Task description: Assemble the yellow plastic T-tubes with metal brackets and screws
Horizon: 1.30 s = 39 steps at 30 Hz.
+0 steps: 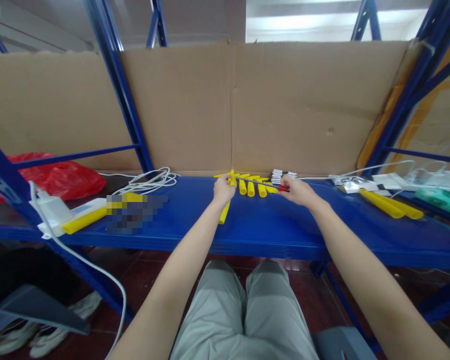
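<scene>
Over the blue metal shelf (270, 222), the left hand (223, 192) grips a yellow plastic piece (232, 178), maybe keeping it still; the right hand (297, 191) grips a red-handled metal tool (283, 188) pointing to nine o'clock.

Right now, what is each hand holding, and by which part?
Right hand: slim metal screwdriver, by its red handle. Left hand: yellow piece, probably plastic, near its far end.

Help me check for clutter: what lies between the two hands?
Between the left hand and right hand, the head view shows a red-handled tool's thin shaft and, behind it, yellow pieces.
</scene>
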Each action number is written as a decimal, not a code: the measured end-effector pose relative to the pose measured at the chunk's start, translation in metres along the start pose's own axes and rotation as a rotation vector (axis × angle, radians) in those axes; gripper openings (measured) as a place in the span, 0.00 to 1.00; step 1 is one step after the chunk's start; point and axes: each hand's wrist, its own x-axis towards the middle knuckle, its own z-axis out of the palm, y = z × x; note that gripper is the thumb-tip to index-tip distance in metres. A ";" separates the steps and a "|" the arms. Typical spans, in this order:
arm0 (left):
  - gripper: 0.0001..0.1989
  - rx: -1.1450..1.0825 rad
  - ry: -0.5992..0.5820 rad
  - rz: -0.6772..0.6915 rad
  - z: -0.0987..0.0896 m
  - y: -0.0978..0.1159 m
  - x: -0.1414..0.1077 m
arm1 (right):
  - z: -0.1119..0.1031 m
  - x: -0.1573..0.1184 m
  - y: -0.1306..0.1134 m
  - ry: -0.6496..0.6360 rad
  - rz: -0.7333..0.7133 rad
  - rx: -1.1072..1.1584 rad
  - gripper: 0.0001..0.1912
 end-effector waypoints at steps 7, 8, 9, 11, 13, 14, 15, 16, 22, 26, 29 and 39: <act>0.19 0.025 -0.013 0.015 0.002 0.001 -0.002 | -0.015 -0.006 -0.002 0.094 -0.077 -0.108 0.07; 0.19 0.029 -0.015 0.015 0.002 0.001 -0.002 | -0.016 -0.007 -0.003 0.098 -0.080 -0.120 0.07; 0.19 0.033 -0.016 0.014 0.002 0.000 -0.001 | -0.017 -0.007 -0.003 0.098 -0.083 -0.129 0.08; 0.19 0.040 -0.012 0.014 0.003 -0.001 -0.001 | -0.017 -0.008 -0.004 0.083 -0.093 -0.125 0.08; 0.19 0.046 -0.004 0.012 0.003 -0.003 0.000 | -0.016 -0.008 -0.005 0.058 -0.092 -0.096 0.09; 0.19 0.048 -0.001 0.014 0.003 -0.003 0.001 | -0.015 -0.007 -0.006 0.047 -0.083 -0.078 0.09; 0.19 0.049 0.001 0.018 0.003 -0.004 0.001 | -0.014 -0.007 -0.006 0.041 -0.070 -0.063 0.09; 0.19 0.050 0.000 0.022 0.003 -0.004 0.001 | -0.013 -0.007 -0.006 0.039 -0.055 -0.057 0.09; 0.19 0.047 -0.037 0.014 0.002 -0.002 0.000 | -0.014 -0.006 -0.003 0.121 -0.065 -0.086 0.03; 0.20 0.054 -0.044 0.005 0.000 0.000 -0.001 | -0.015 -0.006 0.001 0.098 -0.099 -0.027 0.05; 0.19 0.073 -0.027 0.019 0.000 0.000 -0.001 | -0.015 -0.006 0.003 0.059 -0.121 0.032 0.06; 0.21 0.091 -0.022 0.031 0.003 -0.004 0.002 | -0.014 -0.006 0.000 0.080 -0.066 -0.082 0.06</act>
